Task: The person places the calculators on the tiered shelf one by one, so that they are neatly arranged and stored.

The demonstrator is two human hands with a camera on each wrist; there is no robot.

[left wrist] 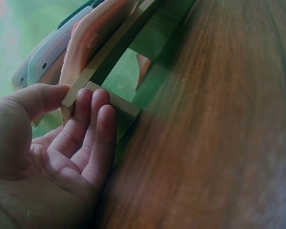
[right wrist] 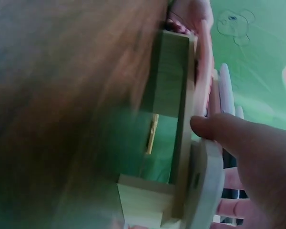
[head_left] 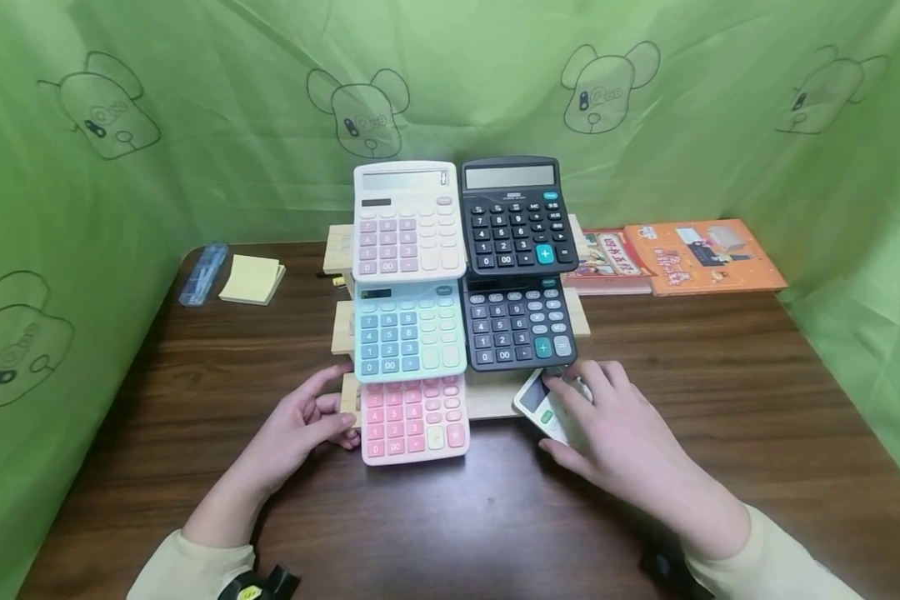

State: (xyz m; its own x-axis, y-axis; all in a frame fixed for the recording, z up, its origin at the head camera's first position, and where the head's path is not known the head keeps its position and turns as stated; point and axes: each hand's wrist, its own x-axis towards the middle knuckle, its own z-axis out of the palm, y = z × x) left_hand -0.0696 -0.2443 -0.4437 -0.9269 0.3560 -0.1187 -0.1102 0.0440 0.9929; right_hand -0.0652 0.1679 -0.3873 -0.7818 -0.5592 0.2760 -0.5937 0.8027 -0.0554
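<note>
A stepped wooden rack stands mid-table. At its lower left end my left hand pinches the bottom shelf, thumb above and fingers curled beneath, as the left wrist view shows. My right hand holds a white calculator, tilted at the right end of that shelf, its keys largely covered by the fingers. Beside it on the bottom tier lies a pink calculator. The middle tier bears a light blue calculator and a dark grey calculator. On top are a white-and-lilac calculator and a black calculator.
Behind the rack's right side lie a red book and an orange book. At the back left are yellow sticky notes and a translucent blue case. Green cloth with drawn bear heads surrounds the wooden table.
</note>
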